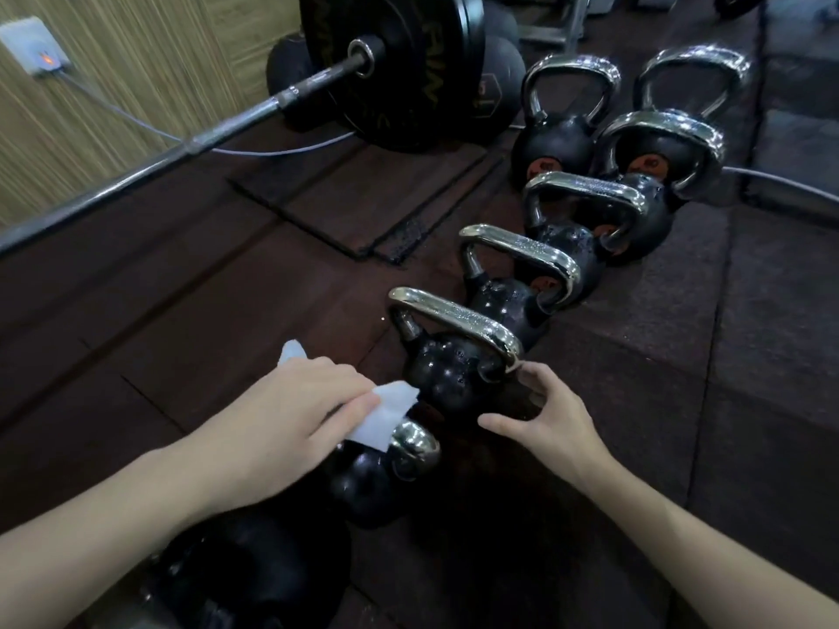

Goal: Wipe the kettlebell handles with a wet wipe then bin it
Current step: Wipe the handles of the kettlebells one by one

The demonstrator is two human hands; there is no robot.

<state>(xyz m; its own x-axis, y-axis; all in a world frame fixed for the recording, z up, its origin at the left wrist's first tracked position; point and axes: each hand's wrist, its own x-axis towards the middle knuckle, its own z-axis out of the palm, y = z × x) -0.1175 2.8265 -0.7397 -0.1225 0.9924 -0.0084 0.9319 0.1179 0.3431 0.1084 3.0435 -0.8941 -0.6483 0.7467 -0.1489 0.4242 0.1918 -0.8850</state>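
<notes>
Several black kettlebells with chrome handles stand in a diagonal row on the dark rubber floor. My left hand [295, 410] holds a white wet wipe [386, 417] pressed onto the chrome handle [415, 444] of a near kettlebell [367, 488], covering most of that handle. My right hand [545, 417] is empty with fingers spread, its fingertips at the right end of the handle [458, 317] of the kettlebell behind [442, 379]. Another kettlebell [245, 574] sits nearest me under my left forearm, its handle hidden.
A barbell [190, 145] with black plates [390, 65] lies across the floor at the upper left. A white cable [281, 152] runs from a wall socket [34, 47]. More kettlebells [563, 133] stand at the far end by a mirror. Loose floor tile [358, 192] lies mid-floor.
</notes>
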